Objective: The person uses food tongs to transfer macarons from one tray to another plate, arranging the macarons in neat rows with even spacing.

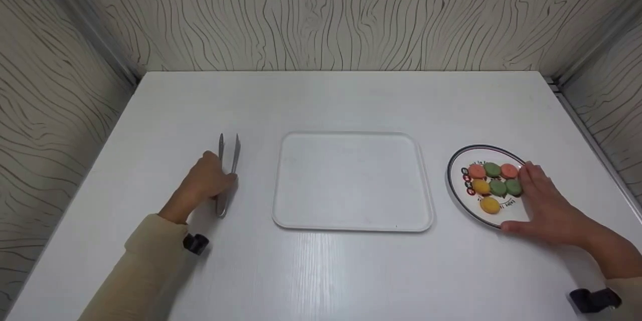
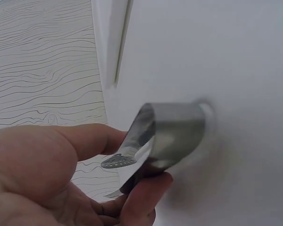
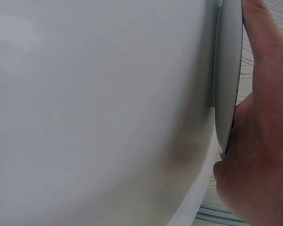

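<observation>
On the left of the table, my left hand [image 1: 203,179] pinches a pair of metal tongs [image 1: 235,154] between thumb and fingers, near their bent end. Their two arms spread apart, tips pointing to the back. The left wrist view shows the shiny bend of the tongs [image 2: 179,134] close over the table, with a perforated tip behind. At the right, my right hand [image 1: 551,210] lies over the edge of a round plate [image 1: 464,199] with a dark rim. Its fingers reach beside several pink, green and yellow macarons [image 1: 498,187]; the thumb touches the near rim.
A white rectangular tray [image 1: 351,180] with a low raised edge lies mid-table, between the tongs and the plate. Wood-patterned panels [image 1: 341,15] stand behind the white table [image 1: 321,271] and along both sides.
</observation>
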`<action>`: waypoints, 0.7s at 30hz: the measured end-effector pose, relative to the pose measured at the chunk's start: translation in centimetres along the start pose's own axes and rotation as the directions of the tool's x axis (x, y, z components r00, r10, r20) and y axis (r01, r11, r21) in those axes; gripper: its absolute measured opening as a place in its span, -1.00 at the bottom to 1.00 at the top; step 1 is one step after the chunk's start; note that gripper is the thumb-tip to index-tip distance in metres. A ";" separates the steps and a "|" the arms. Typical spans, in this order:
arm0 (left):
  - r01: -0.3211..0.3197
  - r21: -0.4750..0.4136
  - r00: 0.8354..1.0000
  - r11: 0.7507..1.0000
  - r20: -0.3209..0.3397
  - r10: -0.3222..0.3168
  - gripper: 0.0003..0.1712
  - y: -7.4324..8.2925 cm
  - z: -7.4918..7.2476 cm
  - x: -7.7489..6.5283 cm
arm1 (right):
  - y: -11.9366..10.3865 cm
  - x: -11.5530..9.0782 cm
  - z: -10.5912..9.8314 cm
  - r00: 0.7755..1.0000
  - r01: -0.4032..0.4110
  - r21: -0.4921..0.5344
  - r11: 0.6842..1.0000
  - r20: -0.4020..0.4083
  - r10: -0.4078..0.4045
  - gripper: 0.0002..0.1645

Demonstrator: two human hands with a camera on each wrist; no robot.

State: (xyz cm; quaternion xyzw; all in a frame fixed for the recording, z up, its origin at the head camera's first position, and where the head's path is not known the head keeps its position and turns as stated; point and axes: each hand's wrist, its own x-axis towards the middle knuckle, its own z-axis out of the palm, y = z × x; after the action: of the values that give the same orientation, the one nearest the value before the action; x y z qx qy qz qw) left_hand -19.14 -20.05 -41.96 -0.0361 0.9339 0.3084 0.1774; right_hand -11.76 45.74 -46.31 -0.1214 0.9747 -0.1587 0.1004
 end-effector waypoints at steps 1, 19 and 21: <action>-0.001 -0.003 1.000 1.000 0.002 0.001 -0.40 -0.1 0.0 0.0 | 0.0 0.0 0.0 1.000 0.002 -0.001 1.000 -0.002 -0.002 0.59; 0.036 -0.039 0.997 0.999 0.068 -0.033 -0.26 -0.3 -0.2 -0.2 | -0.1 0.3 0.0 1.000 -0.014 -0.004 1.000 0.014 0.014 0.62; 0.049 -0.030 0.996 0.998 0.081 -0.047 -0.23 -0.2 -0.4 -0.2 | -0.2 0.3 -0.1 1.000 -0.019 -0.007 1.000 0.014 0.019 0.63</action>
State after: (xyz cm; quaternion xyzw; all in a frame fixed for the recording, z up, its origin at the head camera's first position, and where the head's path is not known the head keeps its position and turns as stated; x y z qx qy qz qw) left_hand -19.05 -20.43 -41.74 -0.0489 0.9198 0.3202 0.2213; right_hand -12.08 45.51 -46.21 -0.1135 0.9756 -0.1538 0.1083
